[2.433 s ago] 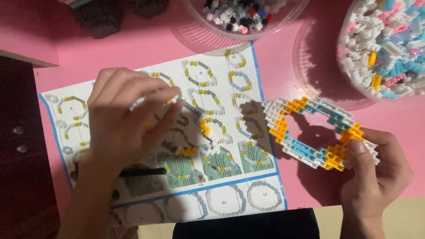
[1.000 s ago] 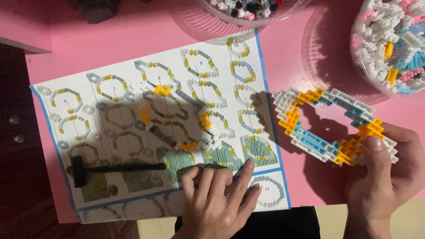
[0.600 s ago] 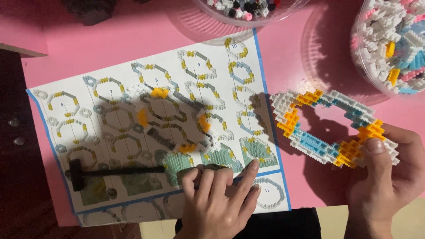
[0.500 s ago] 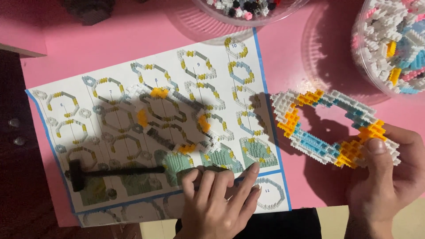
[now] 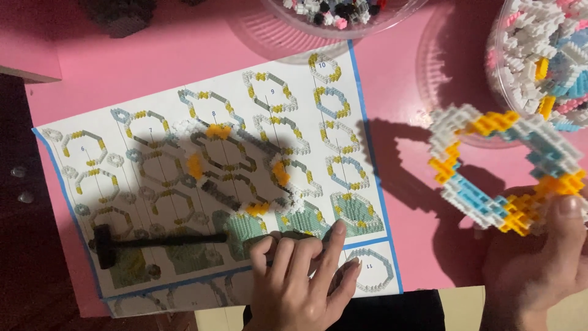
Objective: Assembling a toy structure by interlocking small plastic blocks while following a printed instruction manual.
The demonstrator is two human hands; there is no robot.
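Observation:
My right hand (image 5: 539,263) grips a ring built of small white, yellow and light-blue blocks (image 5: 508,171) by its lower right edge and holds it lifted above the pink table (image 5: 184,55). My left hand (image 5: 303,279) rests fingers-down on the lower edge of a printed instruction sheet (image 5: 214,178) with many ring diagrams. A second, flatter ring of white, grey and yellow blocks (image 5: 236,171) lies on the sheet just above my left hand. A small black hammer-like tool (image 5: 153,242) lies on the sheet to the left of that hand.
A clear tub of white, blue, pink and yellow blocks (image 5: 545,55) stands at the upper right, behind the held ring. Another clear bowl of mixed dark and white blocks (image 5: 343,12) sits at the top centre. A dark lumpy object (image 5: 119,15) is at the top left.
My left hand left the upper sheet, uncovering the flat ring and black tool, and settled on the sheet's lower edge. My right hand has just raised the coloured ring upward and rightward.

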